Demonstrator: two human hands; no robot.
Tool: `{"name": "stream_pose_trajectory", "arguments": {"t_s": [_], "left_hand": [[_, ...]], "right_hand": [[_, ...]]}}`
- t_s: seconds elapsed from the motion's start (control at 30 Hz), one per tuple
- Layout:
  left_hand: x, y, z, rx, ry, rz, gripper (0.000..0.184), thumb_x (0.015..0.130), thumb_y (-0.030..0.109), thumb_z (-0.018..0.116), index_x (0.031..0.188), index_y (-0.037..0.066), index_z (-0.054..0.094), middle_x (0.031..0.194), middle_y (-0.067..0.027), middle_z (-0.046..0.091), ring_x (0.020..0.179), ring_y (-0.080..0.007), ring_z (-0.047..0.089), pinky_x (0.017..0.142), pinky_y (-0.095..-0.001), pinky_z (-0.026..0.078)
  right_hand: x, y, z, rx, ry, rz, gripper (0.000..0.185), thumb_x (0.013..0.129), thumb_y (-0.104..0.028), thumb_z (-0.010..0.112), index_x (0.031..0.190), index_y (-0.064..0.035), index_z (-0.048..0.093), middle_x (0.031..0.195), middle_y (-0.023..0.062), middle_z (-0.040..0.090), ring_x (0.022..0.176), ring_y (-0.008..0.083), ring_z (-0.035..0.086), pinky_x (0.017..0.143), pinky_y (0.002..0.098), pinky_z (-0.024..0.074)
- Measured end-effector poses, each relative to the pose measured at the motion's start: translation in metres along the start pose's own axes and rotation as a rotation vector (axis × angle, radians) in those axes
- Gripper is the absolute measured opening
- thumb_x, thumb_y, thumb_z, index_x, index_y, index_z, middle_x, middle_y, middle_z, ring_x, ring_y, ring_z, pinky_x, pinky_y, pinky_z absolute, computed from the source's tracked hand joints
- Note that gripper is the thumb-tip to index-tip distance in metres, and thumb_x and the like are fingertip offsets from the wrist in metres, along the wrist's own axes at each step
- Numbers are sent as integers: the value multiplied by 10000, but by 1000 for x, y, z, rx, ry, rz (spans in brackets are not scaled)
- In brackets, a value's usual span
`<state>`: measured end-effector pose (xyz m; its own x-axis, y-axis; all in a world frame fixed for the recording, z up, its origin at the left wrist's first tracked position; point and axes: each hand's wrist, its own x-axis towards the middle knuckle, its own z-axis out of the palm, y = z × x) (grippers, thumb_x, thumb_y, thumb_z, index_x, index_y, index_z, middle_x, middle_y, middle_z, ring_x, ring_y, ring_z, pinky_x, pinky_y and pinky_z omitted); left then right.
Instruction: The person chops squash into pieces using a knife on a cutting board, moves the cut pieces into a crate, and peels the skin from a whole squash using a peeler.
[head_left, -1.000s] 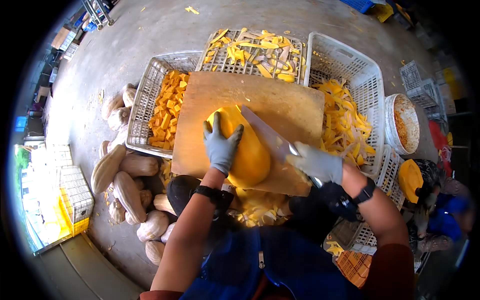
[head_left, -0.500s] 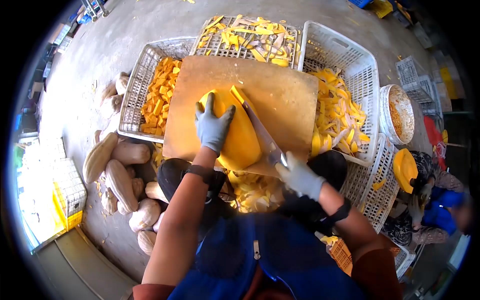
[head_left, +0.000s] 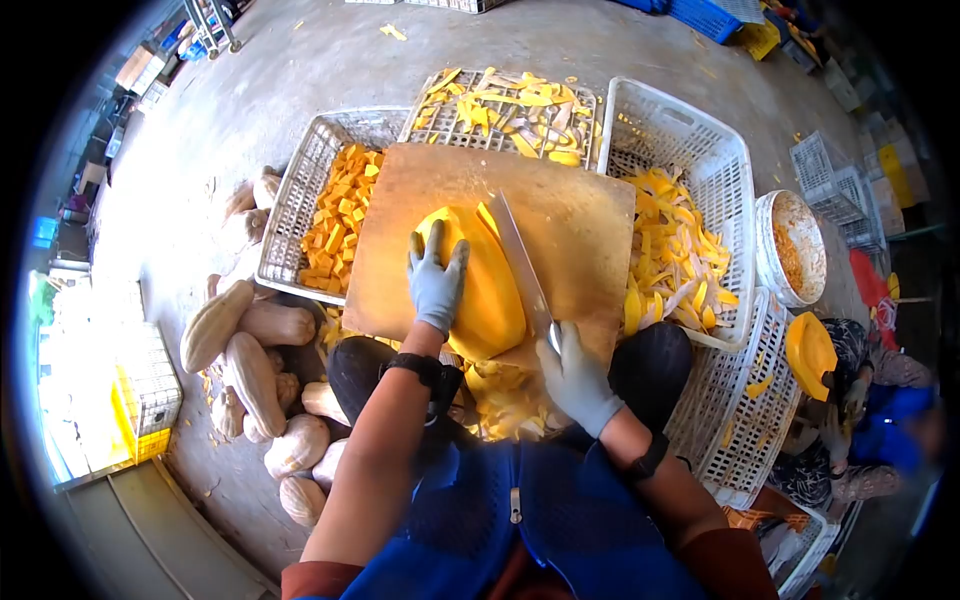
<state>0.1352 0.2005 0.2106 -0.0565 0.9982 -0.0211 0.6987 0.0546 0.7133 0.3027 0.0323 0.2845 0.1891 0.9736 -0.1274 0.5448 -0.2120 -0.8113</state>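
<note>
A peeled yellow pumpkin piece (head_left: 487, 300) lies on the wooden board (head_left: 570, 215). My left hand (head_left: 437, 282), in a grey glove, rests on its upper left side with fingers spread, pressing on it. In my gloved right hand (head_left: 577, 375) is the handle of a large knife (head_left: 522, 262). The blade runs along the pumpkin's right side, its tip pointing away from me. A thin yellow strip shows between blade and pumpkin near the tip.
Left of the board, a white crate (head_left: 285, 235) holds orange cubes; unpeeled pumpkins (head_left: 255, 385) lie beyond. Peels fill a right-hand crate (head_left: 735, 200) and cover an upturned crate (head_left: 415, 125). A bucket (head_left: 768, 245) stands farther right, near a co-worker (head_left: 890, 425) with a pumpkin half.
The knife has turned steeper and slid along the pumpkin's right side. My right hand has come inward, nearer my body. My left hand stays on the pumpkin, and the view has shifted.
</note>
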Motion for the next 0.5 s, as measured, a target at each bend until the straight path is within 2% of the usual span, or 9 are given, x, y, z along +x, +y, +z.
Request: {"name": "stream_pose_trajectory", "arguments": {"t_s": [0.07, 0.17, 0.2, 0.33, 0.43, 0.5], "left_hand": [[1, 4, -4, 19, -6, -8, 536, 899, 430, 530, 1384, 218, 448, 1467, -239, 300, 1302, -419, 345, 1063, -424, 329], [4, -5, 4, 48, 12, -23, 520, 921, 416, 483, 1400, 223, 421, 1473, -230, 295, 1302, -430, 342, 1065, -436, 327], [3, -5, 3, 59, 0, -36, 516, 931, 417, 456, 1410, 231, 403, 1481, -220, 288, 1307, -442, 335, 1064, -449, 328], [1, -3, 2, 53, -7, -55, 513, 930, 416, 463, 1409, 242, 403, 1485, -213, 286, 1318, -454, 317, 1060, -460, 331], [1, -5, 3, 35, 6, -28, 516, 925, 411, 476, 1407, 240, 406, 1482, -218, 289, 1313, -462, 320, 1054, -469, 335], [-1, -1, 1, 32, 6, -27, 520, 920, 408, 485, 1406, 240, 407, 1478, -225, 293, 1308, -467, 325, 1050, -480, 335]], "right_hand": [[22, -15, -1, 27, -14, -45, 239, 914, -231, 536, 996, -19, 461, 747, 266, 588, 727, 469, 577, 590, 475, 449], [51, -24, 0, 25, -125, 4, 264, 912, -255, 519, 1033, -32, 445, 816, 285, 611, 760, 475, 585, 663, 525, 460], [59, -26, 1, 80, -180, 112, 254, 907, -242, 522, 1013, -22, 452, 815, 297, 606, 757, 480, 584, 661, 523, 464], [78, -28, 4, 49, -279, 109, 273, 911, -244, 521, 1005, -1, 440, 790, 298, 598, 681, 463, 586, 603, 504, 473], [88, -49, -18, 74, -419, 213, 269, 928, -243, 509, 1010, 1, 433, 689, 225, 587, 568, 354, 593, 522, 430, 471], [100, -77, -41, 171, -574, 409, 257, 942, -240, 496, 1019, -4, 428, 621, 147, 558, 490, 248, 570, 460, 368, 455]]}}
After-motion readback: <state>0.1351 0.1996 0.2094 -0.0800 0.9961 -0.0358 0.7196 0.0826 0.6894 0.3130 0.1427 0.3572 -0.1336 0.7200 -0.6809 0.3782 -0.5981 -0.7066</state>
